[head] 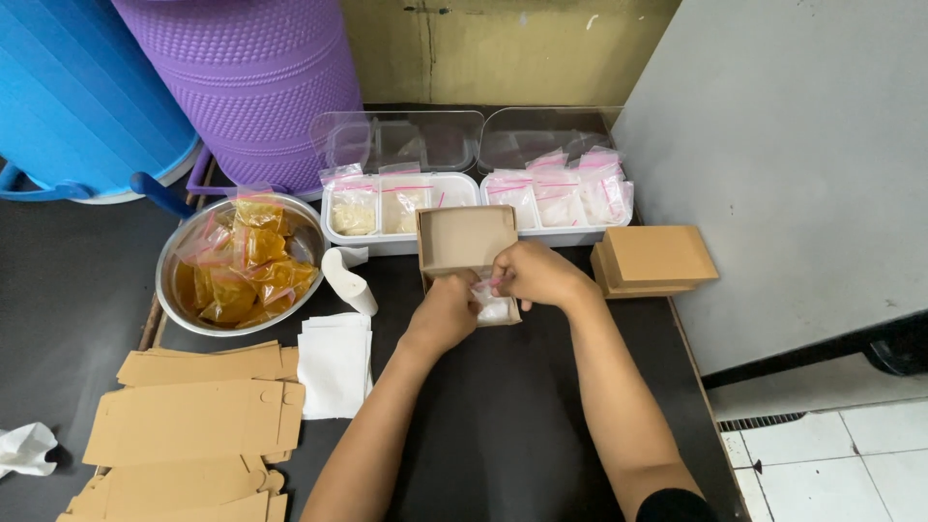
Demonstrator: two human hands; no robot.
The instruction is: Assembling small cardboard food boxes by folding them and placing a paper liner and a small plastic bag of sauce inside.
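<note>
An open brown cardboard box (pixel 464 239) stands on the black table (pixel 503 435), its lid tilted up toward the back. My left hand (pixel 443 314) rests at the box's front left edge. My right hand (pixel 536 274) pinches a small clear bag of white powder (pixel 495 307) with a pink zip strip over the box's front. Both hands touch the bag, which sits partly inside the box.
Two white trays (pixel 454 188) at the back hold small zip bags. A steel bowl (pixel 295 246) of orange sauce bags sits left, with flat cardboard blanks (pixel 193 420), white paper sheets (pixel 333 362) and a paper roll (pixel 348 278). Closed brown boxes (pixel 655 259) stack right.
</note>
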